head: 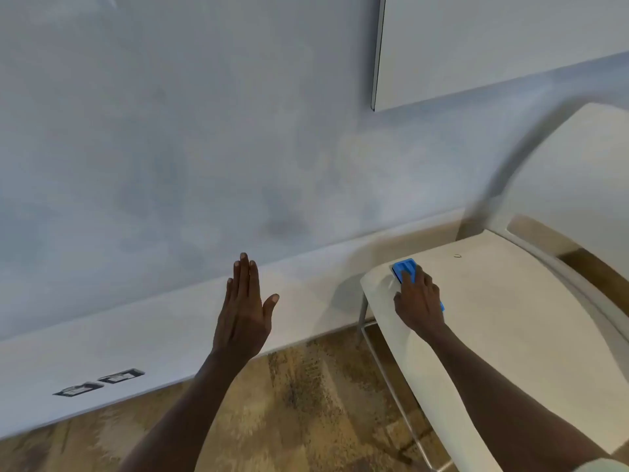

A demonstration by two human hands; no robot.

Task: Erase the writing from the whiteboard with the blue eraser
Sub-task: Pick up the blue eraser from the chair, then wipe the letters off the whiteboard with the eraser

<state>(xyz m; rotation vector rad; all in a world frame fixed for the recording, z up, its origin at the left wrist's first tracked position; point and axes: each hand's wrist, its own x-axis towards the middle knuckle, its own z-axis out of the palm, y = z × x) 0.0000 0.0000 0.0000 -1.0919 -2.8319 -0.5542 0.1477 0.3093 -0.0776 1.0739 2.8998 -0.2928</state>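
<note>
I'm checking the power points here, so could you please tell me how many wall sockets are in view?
2: one wall socket low on the skirting at lower left, a second socket immediately right of it. Others may lie outside the frame.

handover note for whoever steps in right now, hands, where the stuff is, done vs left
Left hand: open and flat, empty, held out in the air toward the wall.
Right hand: on top of the blue eraser, fingers laid over it; a closed grip cannot be told.
The eraser lies on the seat of the cream chair, near its front left corner.
The whiteboard hangs on the wall at upper right; only its lower left part shows, with no writing visible there.
Done: eraser reached.
Left: lift it, go to the board, erase.
</note>
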